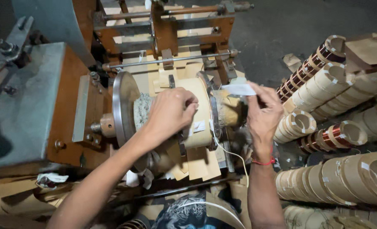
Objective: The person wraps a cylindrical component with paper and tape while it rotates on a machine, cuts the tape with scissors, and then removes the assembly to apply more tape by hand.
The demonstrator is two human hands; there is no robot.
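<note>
A paper-wrapped coil (201, 111) sits on the spindle of a winding machine, between a round metal plate (124, 106) and a clamp. My left hand (170, 111) lies on top of the coil with its fingers bent, pressing the tan paper wrap. My right hand (262, 112), with a red thread around the wrist, pinches a strip of white tape (238, 89) just right of the coil. A thin white cord (234, 156) hangs down from the coil's right edge.
Rows of finished coils (324, 80), some paper-wrapped and some showing copper wire, lie stacked at the right. The machine's grey housing (23, 106) and orange-brown frame (167, 29) fill the left and back. Tan paper pieces (197, 163) hang below the spindle.
</note>
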